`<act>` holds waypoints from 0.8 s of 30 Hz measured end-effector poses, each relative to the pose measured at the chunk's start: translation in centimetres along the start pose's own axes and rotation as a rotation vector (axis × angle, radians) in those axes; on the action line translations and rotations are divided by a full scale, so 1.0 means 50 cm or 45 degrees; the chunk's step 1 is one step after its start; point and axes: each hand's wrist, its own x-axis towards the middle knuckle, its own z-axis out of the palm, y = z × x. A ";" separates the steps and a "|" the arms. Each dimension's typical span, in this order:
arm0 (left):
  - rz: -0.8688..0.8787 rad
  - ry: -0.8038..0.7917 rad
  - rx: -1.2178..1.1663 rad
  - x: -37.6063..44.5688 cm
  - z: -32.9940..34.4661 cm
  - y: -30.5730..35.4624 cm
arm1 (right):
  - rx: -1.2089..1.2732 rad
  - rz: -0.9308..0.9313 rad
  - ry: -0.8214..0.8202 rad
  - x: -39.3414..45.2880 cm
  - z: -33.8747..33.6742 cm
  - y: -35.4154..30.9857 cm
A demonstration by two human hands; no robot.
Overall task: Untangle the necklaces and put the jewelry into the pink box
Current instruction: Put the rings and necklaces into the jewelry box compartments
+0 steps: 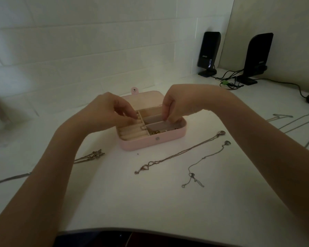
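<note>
Single view, head-mounted, wide-angle. Looks forward and down from above the near edge of the white worktop [150,202], facing the tiled back wall [78,41]. Both forearms enter from the bottom corners and converge mid-frame, so the camera sits close, at arm's reach of the pink box [141,143] near centre. Wide lens bends the wall lines and the near worktop edge. Far right reaches the corner with two black speakers [209,50]. Dim lighting. No second view, so no overlap.
</note>
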 end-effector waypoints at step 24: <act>0.390 0.151 0.068 0.018 0.098 0.018 | -0.439 0.080 0.120 0.011 0.048 -0.016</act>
